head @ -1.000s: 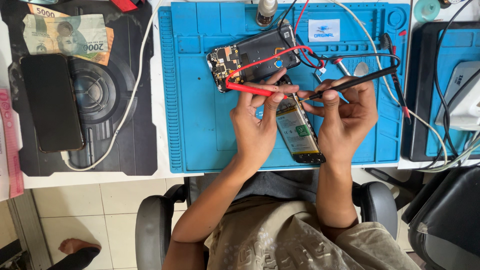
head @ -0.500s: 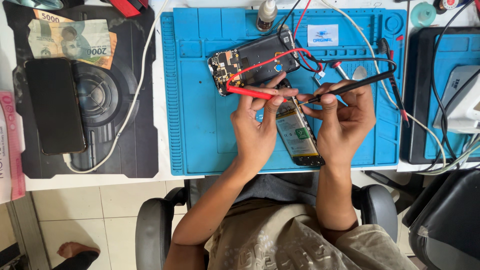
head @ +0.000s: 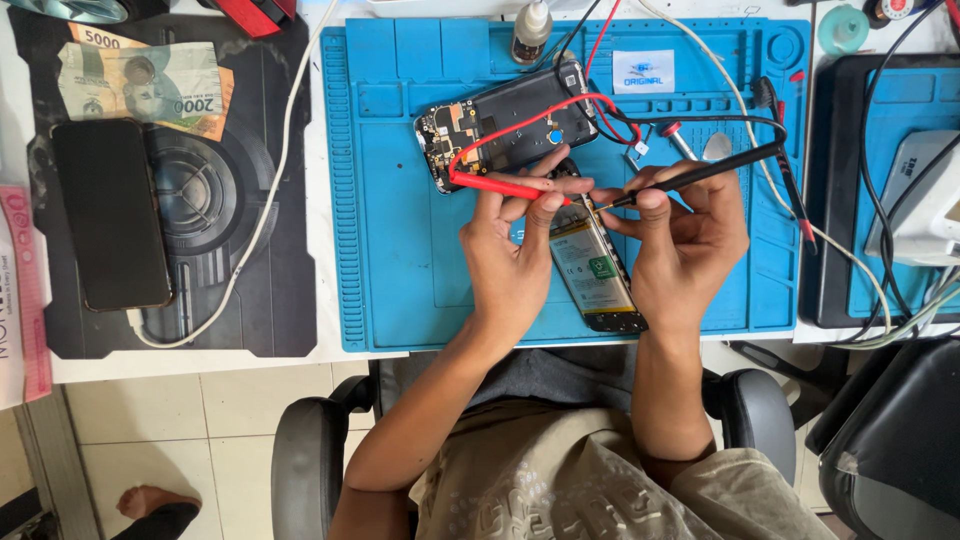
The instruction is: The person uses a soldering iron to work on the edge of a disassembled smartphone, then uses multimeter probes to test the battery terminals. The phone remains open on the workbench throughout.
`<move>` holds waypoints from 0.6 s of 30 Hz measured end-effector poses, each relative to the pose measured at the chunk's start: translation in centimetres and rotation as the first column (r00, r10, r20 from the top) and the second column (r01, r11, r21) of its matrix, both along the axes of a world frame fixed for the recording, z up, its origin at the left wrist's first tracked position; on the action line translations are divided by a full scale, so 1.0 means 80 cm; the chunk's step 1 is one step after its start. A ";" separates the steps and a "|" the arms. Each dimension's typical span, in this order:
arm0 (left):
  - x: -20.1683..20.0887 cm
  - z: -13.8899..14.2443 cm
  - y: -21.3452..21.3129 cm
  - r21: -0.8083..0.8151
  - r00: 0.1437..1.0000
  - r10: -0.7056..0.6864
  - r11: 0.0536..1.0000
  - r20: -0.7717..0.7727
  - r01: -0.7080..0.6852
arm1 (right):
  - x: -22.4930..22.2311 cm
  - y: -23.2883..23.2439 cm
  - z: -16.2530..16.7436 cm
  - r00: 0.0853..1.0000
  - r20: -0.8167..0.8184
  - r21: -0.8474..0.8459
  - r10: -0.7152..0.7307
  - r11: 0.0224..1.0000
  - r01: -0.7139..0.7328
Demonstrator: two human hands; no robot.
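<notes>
Head view: fingers of my left hand pinch the red probe; my right hand pinches the black probe. Both tips meet at the far end of the opened phone, lying on the blue mat between my hands. A second opened phone lies farther, a black phone far left

Labels and screens on the bench
White rectangular label on blue mat; dark phone screen at left; green-marked battery label between the hands.
</notes>
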State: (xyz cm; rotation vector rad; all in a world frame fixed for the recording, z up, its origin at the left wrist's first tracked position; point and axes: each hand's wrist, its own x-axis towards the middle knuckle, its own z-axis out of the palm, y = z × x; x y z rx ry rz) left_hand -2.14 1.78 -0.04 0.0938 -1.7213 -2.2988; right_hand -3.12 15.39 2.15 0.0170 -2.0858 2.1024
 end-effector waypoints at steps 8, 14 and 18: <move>0.000 0.003 -0.002 0.058 1.000 -0.018 0.998 -0.001 0.018 | 0.003 -0.002 0.004 0.999 -0.011 0.005 -0.031 1.000 0.031; 0.001 0.003 -0.004 0.069 0.999 -0.033 0.997 -0.002 0.033 | 0.003 -0.004 0.004 0.998 0.006 -0.002 -0.065 0.998 0.065; 0.002 0.002 -0.004 0.073 0.999 -0.036 0.997 -0.002 0.036 | 0.003 -0.005 0.005 0.998 0.006 -0.009 -0.064 0.998 0.064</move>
